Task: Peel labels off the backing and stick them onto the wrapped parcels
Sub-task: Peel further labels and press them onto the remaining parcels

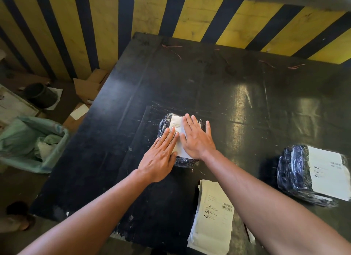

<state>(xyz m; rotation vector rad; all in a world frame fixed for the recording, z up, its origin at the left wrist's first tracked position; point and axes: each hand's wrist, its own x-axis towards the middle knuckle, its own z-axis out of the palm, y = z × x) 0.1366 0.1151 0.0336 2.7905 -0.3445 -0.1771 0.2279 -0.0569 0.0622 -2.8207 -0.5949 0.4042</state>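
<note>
Both forearms bare up to the bottom frame edge, no sleeves in view. Left hand (160, 157) and right hand (197, 138): no gloves, rings, watch or wristbands. Nails short, unpainted. Tendons and knuckles stand out on the backs of the hands. No tattoos or markings visible.

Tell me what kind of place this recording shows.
Probably a warehouse packing station: a hazard-striped wall behind a black worktable, a stack of shipping labels, and film-wrapped parcels being labelled.
</note>
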